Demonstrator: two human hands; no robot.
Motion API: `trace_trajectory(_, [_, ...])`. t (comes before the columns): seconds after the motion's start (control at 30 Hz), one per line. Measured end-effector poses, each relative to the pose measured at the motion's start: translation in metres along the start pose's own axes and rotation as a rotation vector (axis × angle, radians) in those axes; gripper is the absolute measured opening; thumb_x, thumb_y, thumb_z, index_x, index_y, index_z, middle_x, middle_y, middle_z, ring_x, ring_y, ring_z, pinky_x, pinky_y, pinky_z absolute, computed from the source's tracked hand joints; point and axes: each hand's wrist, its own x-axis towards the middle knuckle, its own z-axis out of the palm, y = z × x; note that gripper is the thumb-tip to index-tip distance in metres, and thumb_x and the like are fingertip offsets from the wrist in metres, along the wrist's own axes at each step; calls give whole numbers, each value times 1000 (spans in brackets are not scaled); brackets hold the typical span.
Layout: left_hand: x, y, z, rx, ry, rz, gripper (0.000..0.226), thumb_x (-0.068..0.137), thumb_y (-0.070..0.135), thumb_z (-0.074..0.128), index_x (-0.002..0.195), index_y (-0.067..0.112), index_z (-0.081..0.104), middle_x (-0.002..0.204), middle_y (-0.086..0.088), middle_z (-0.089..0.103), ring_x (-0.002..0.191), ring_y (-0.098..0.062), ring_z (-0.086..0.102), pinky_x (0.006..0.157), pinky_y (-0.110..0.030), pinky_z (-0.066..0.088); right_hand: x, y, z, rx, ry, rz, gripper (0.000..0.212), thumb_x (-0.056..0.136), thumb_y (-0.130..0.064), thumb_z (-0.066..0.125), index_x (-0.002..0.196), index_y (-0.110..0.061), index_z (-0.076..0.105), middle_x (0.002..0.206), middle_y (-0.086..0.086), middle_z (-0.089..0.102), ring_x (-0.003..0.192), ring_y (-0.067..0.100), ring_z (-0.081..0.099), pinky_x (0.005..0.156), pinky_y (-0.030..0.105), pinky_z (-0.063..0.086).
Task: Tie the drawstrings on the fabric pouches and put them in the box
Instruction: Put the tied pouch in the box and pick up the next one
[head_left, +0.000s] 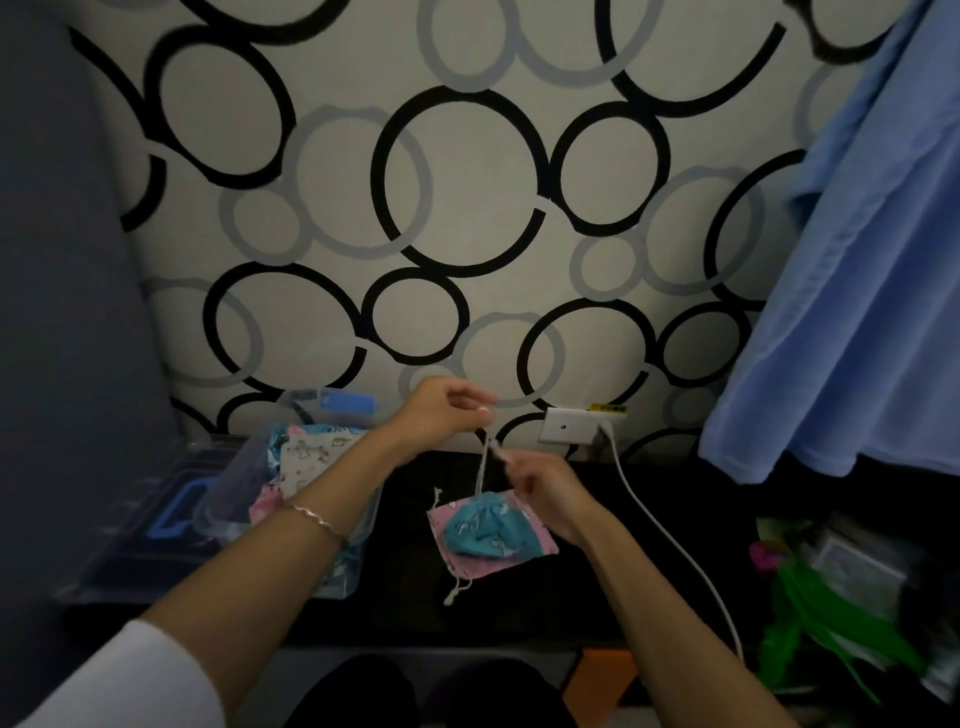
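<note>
pinching the drawstring (483, 465), left hand (441, 410) and right hand (543, 486) hold it above the blue pouch (483, 532); box (228, 499) stands near, leftward.

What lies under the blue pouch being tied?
A pink pouch lies flat under the blue pouch; only its edges and drawstring ends show. Its middle is covered.

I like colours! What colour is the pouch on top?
The pouch is blue, head view.
</note>
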Motion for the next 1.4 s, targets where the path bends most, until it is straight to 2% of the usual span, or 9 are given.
trace_trajectory(0.17, [5, 6, 20, -76, 18, -31, 19, 84, 7, 71, 103, 10, 69, 96, -11, 71, 89, -18, 68, 82, -25, 58, -3, -5, 33, -382, -110, -11, 16, 94, -14, 57, 96, -15, 72, 89, -8, 68, 72, 0, 60, 67, 17, 44])
trace_trajectory(0.33, [-5, -5, 27, -11, 8, -229, 52, 91, 25, 65, 135, 11, 42, 103, -3, 57, 88, -15, 60, 73, -27, 54, -5, -8, 36, -354, -68, -85, 31, 100, -21, 50, 80, -12, 71, 59, -8, 54, 54, 1, 47, 59, 20, 39])
trace_trajectory(0.43, [-11, -22, 24, 272, -77, -233, 53, 88, 39, 66, 127, 5, 53, 114, -7, 62, 101, -18, 61, 84, -32, 55, -8, -10, 35, -281, -50, -87, 36, 99, -21, 50, 67, -15, 64, 50, -10, 50, 48, 3, 42, 52, 16, 35])
trace_trajectory(0.5, [-15, -27, 23, 203, -66, -190, 40, 89, 36, 65, 113, 4, 65, 105, -12, 70, 96, -19, 66, 86, -35, 57, -7, -11, 34, -221, -14, -78, 34, 99, -18, 51, 67, -15, 64, 51, -10, 55, 49, 2, 47, 52, 15, 39])
trace_trajectory(0.67, [-23, -36, 26, 37, -59, -202, 10, 91, 12, 64, 98, 7, 69, 83, -12, 67, 65, -10, 58, 60, -17, 52, -3, -7, 27, -180, 80, -85, 22, 95, -19, 57, 87, -3, 68, 61, 2, 53, 56, 9, 46, 54, 20, 39])
trace_trajectory(0.93, [-22, -41, 30, -40, -95, -300, 19, 93, 12, 61, 98, -5, 70, 68, -4, 61, 54, -5, 51, 52, -12, 46, -5, -9, 18, -193, 146, -114, 22, 88, -9, 67, 92, -12, 46, 63, 1, 56, 50, 7, 50, 46, 17, 42])
trace_trajectory(1.07, [-18, -44, 29, -33, -39, -304, 21, 94, 13, 60, 96, -5, 69, 69, -6, 58, 54, -8, 49, 55, -17, 45, -9, -8, 12, -323, 49, -189, 21, 88, -2, 64, 104, -14, 60, 67, 0, 62, 54, 2, 55, 51, 16, 44])
trace_trajectory(1.23, [-15, -41, 28, 32, -53, -266, 22, 95, 13, 57, 98, -5, 70, 69, -6, 57, 54, -8, 49, 52, -16, 45, -7, -3, 7, -661, 18, -243, 27, 90, -11, 64, 66, -23, 71, 66, 4, 62, 60, 10, 52, 56, 25, 41])
trace_trajectory(1.4, [-18, -38, 32, 46, -60, -258, 25, 95, 15, 57, 97, -8, 69, 72, -9, 58, 57, -10, 49, 52, -16, 44, -8, -7, 6, -461, -43, -201, 18, 87, -11, 69, 69, -14, 67, 67, 1, 60, 65, 11, 54, 61, 21, 42])
